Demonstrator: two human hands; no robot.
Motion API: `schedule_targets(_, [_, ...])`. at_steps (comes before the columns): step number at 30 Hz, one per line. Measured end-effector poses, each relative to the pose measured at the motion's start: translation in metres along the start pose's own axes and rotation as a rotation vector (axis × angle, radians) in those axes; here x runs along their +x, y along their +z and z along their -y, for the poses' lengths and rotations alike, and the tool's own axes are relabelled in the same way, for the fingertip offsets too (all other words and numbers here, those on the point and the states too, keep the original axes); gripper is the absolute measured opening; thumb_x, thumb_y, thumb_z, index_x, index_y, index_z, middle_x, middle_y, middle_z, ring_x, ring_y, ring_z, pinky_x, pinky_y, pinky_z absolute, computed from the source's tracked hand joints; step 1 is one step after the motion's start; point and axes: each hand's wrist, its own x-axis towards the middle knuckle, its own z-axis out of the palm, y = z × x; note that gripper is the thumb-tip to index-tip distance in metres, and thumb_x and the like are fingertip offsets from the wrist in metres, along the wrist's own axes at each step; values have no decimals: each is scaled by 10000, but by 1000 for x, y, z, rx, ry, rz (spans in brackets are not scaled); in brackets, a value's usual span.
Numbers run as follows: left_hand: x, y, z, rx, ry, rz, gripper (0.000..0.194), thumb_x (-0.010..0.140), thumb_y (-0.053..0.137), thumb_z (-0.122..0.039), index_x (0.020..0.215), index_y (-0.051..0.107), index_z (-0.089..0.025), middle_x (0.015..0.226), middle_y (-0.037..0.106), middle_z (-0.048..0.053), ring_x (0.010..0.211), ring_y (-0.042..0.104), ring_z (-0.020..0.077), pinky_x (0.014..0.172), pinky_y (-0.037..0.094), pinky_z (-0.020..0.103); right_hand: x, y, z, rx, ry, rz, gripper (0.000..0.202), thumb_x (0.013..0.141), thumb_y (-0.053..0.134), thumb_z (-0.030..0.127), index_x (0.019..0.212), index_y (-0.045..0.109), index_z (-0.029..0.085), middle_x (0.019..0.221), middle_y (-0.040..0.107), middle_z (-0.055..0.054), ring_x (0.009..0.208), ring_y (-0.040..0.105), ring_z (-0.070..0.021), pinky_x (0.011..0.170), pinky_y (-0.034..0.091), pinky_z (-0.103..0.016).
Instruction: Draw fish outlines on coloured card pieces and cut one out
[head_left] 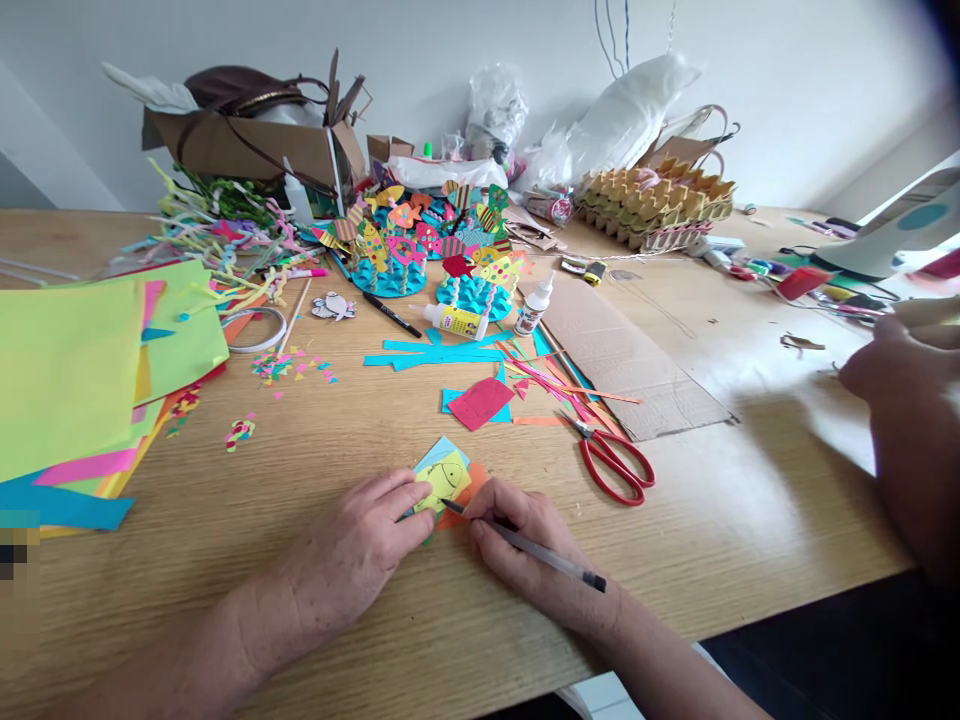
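The yellow paper (457,468) lies near the desk's (300,580) six o'clock, pinned under the left hand (360,535); the right hand's (534,530) grip pinches a pen (541,553). Loose orange paper (475,484) beneath might slide, skewing lines. Scissors (617,468) rest at three o'clock.

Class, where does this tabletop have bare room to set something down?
The tabletop is bare between the coloured paper stack and the left hand, and between the red-handled scissors and another person's arm. It is crowded at the back, around the paper fish and glue bottles.
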Motion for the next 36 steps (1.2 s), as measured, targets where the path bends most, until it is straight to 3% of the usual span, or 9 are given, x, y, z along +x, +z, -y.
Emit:
schedule_targets(27, [0, 0, -1, 19, -15, -15, 312, 911, 360, -32, 905, 637, -175, 1053, 632, 63, 1014, 575, 199, 865, 530, 342, 0, 0, 0, 11, 7, -2, 119, 750, 448, 91, 736, 467, 208, 569, 488, 64, 487, 429, -90, 488, 330, -196])
schedule_targets(36, [1, -1, -1, -2, -5, -8, 302, 910, 360, -23, 909, 632, -154, 1062, 628, 84, 1023, 568, 229, 870, 530, 372, 0, -2, 2, 2, 19, 21, 143, 729, 444, 65, 717, 466, 205, 563, 482, 63, 500, 424, -90, 501, 338, -200])
